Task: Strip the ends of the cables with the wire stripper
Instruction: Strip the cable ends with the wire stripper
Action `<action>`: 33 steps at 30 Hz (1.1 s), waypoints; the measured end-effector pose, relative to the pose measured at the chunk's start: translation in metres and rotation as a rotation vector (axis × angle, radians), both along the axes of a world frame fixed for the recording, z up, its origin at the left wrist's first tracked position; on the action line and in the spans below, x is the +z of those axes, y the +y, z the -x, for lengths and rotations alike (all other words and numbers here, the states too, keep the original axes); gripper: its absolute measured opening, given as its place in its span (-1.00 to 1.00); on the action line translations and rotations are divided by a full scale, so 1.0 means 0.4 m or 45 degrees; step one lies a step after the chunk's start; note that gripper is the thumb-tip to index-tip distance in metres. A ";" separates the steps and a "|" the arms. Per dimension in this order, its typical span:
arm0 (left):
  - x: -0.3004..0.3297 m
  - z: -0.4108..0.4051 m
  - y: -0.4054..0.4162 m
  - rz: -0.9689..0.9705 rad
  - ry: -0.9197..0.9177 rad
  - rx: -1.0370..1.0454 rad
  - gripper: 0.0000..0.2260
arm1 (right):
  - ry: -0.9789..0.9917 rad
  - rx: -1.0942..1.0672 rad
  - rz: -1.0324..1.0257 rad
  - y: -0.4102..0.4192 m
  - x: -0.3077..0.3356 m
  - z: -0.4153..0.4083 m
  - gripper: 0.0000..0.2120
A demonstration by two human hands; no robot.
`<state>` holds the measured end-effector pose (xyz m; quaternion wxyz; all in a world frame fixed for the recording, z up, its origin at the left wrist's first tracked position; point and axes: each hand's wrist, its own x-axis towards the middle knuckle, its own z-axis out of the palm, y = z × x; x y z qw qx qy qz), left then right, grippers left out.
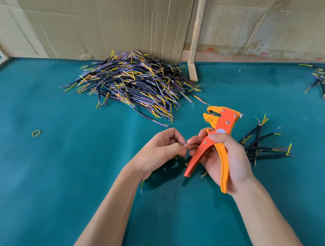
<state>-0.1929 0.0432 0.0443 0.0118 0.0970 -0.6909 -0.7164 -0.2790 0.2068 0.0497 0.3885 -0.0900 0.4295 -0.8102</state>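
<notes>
The left hand [159,150] pinches a cable [239,146] end just left of the stripper [213,142], which the right hand [226,158] grips upright, its open jaws up and away from the wire tips.

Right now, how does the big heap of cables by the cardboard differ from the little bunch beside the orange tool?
The big heap holds many more cables than the little bunch. The big heap lies far back against the cardboard wall; the little bunch lies just right of the right hand, which grips the wire stripper. The big heap is piled crisscross; the little bunch fans out flat. Both are black cables with coloured wire ends on the green table.
</notes>
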 end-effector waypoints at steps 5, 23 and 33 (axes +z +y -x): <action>-0.009 -0.007 -0.011 -0.057 0.073 -0.019 -0.93 | -0.055 -0.045 0.031 -0.001 0.003 -0.004 -0.82; -0.013 0.008 0.006 -0.071 0.138 0.126 -0.80 | 0.001 -0.049 0.018 -0.001 0.001 -0.007 -0.82; -0.017 0.006 0.016 -0.021 0.105 0.139 -0.95 | 0.015 -0.082 0.036 0.006 0.001 0.000 -0.84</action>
